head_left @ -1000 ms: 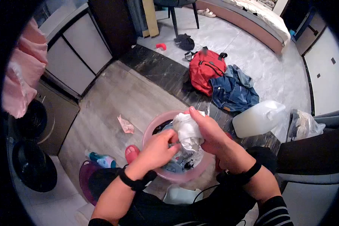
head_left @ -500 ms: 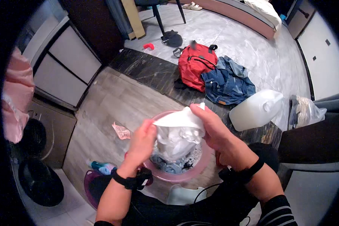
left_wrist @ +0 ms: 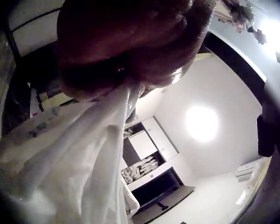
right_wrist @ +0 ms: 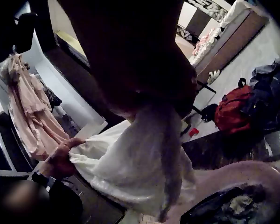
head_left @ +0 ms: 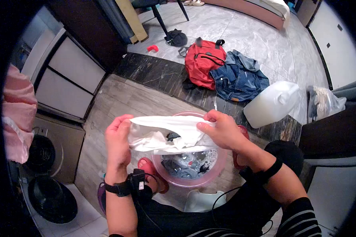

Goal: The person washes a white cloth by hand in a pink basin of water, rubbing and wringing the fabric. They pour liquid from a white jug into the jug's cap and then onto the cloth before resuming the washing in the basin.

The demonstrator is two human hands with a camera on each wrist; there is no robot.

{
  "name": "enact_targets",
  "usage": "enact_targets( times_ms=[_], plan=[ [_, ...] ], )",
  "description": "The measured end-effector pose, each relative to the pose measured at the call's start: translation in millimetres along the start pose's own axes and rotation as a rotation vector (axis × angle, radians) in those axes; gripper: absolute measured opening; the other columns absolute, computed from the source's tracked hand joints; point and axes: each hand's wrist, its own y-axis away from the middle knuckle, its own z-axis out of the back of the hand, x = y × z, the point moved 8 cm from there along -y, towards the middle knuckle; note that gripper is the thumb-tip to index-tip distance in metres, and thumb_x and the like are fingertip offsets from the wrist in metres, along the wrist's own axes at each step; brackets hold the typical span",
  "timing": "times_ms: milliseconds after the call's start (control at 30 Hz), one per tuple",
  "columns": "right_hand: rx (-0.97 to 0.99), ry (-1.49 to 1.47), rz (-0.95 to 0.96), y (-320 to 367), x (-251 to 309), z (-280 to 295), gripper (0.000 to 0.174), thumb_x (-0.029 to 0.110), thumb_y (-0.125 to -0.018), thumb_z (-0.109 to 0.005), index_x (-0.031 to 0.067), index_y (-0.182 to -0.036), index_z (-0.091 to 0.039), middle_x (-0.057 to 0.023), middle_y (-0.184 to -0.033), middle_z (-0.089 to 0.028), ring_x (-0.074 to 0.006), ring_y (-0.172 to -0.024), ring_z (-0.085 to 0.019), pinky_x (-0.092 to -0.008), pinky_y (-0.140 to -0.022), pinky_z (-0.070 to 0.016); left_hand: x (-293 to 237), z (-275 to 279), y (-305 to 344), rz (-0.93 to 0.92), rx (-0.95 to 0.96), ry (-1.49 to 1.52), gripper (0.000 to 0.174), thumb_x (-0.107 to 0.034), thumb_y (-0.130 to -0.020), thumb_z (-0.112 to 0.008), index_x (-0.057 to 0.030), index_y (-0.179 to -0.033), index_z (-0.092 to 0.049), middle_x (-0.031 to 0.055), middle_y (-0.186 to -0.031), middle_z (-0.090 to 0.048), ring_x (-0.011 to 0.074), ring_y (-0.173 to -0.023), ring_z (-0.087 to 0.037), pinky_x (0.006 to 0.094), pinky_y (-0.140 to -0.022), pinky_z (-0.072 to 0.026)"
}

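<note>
A wet white garment is spread wide between both hands, its edge forming a loop with an opening in the middle. My left hand pinches one end of it, and the right hand pinches the other between thumb and fingers. In the left wrist view the garment hangs down in folds from the fingers. The right wrist view has the cloth draped between the two hands. Below it stands a pink basin holding sudsy water and blue-grey clothes.
A large translucent jug stands right of the basin. Beyond lie a red backpack and a denim garment. Red slippers flank the basin, and a small pale stool is between the legs. Pink cloth hangs at left.
The white garment was bunched between the hands, then partly unfolded, and is now stretched wide. My left hand has moved away to the left, and the view has shifted slightly.
</note>
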Motion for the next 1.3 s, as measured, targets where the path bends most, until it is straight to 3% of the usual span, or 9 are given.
enact_targets(
  times_ms=[133,433,700,733,967,1000,1067,1233,1300],
  plan=[
    [0.017,0.277,-0.013,1,4,13,0.033,0.039,-0.083,-0.062,0.0059,-0.084,-0.063,-0.0203,-0.078,-0.064,-0.0379,-0.076,-0.063,-0.0458,-0.067,-0.0499,-12,15,0,-0.001,-0.031,0.059,0.018,-0.019,-0.09,-0.058,-0.0045,-0.101,-0.06,-0.0018,-0.086,-0.059,0.0077,-0.075,-0.055,0.0227,-0.066,-0.0462],
    [0.227,0.29,0.011,3,11,-16,0.027,0.037,-0.082,-0.058,0.0104,-0.083,-0.064,-0.0189,-0.081,-0.065,-0.0361,-0.078,-0.064,-0.0477,-0.07,-0.0499,12,-48,30,0.253,0.334,0.064,0.018,-0.015,-0.089,-0.061,-0.0029,-0.103,-0.06,-0.0013,-0.081,-0.059,0.0064,-0.067,-0.054,0.0211,-0.061,-0.0456],
    [0.373,0.142,0.119,20,43,-77,0.043,0.038,-0.079,-0.062,0.0064,-0.108,-0.057,-0.0155,-0.087,-0.066,-0.0341,-0.084,-0.063,-0.042,-0.075,-0.0497,-14,-77,61,0.266,0.514,0.311,0.044,-0.012,-0.074,-0.075,-0.0042,-0.112,-0.053,0.0006,-0.091,-0.062,0.0102,-0.081,-0.061,0.0218,-0.071,-0.0491],
    [0.386,0.164,0.1,20,44,-82,0.043,0.036,-0.079,-0.062,0.0057,-0.108,-0.056,-0.0162,-0.087,-0.066,-0.0344,-0.084,-0.064,-0.0426,-0.076,-0.0496,-14,-76,62,0.249,0.62,0.423,0.044,-0.001,-0.078,-0.068,-0.0015,-0.118,-0.05,0.0084,-0.107,-0.06,0.0149,-0.096,-0.061,0.0281,-0.082,-0.0513],
    [0.295,0.392,0.139,-1,-1,-74,0.021,0.021,-0.076,-0.057,0.0058,-0.09,-0.058,-0.0197,-0.083,-0.064,-0.0371,-0.083,-0.062,-0.047,-0.074,-0.048,-23,-33,45,0.162,0.462,0.425,0.049,0.001,-0.073,-0.071,-0.0018,-0.117,-0.05,0.0093,-0.105,-0.061,0.0175,-0.095,-0.062,0.0311,-0.086,-0.0515],
    [0.291,0.353,0.142,-1,5,-70,0.02,0.021,-0.076,-0.057,0.0057,-0.089,-0.059,-0.0197,-0.083,-0.064,-0.0374,-0.083,-0.062,-0.0468,-0.074,-0.048,-28,-31,48,0.169,0.391,0.321,0.052,-0.007,-0.069,-0.074,-0.0053,-0.115,-0.05,0.0034,-0.098,-0.06,0.0124,-0.079,-0.059,0.0243,-0.073,-0.0501],
    [0.242,0.408,0.18,-1,17,-55,0.02,0.021,-0.077,-0.056,0.0036,-0.086,-0.061,-0.022,-0.087,-0.064,-0.0386,-0.083,-0.062,-0.0504,-0.073,-0.0486,-29,-26,49,0.094,0.396,0.235,0.047,-0.003,-0.07,-0.07,-0.005,-0.113,-0.051,0.0037,-0.096,-0.059,0.0117,-0.079,-0.058,0.0238,-0.074,-0.0482],
    [0.269,-0.226,-0.274,-20,1,-17,0.01,0.015,-0.079,-0.053,0.0075,-0.085,-0.054,-0.0046,-0.073,-0.058,-0.0152,-0.075,-0.064,-0.0268,-0.056,-0.045,-25,-6,35,-0.081,0.243,-0.331,0.032,0.006,-0.073,-0.056,-0.0019,-0.104,-0.056,0.0017,-0.086,-0.058,0.0101,-0.076,-0.054,0.023,-0.071,-0.0451],
    [0.214,-0.337,-0.245,-23,5,-2,0.007,0.014,-0.081,-0.052,0.0079,-0.085,-0.052,0.0008,-0.072,-0.054,-0.0087,-0.071,-0.057,-0.0225,-0.055,-0.0406,-20,8,26,-0.163,0.173,-0.679,0.029,0.007,-0.073,-0.052,-0.0033,-0.099,-0.058,0.0004,-0.083,-0.058,0.0092,-0.076,-0.053,0.0227,-0.071,-0.0439]
  ],
)
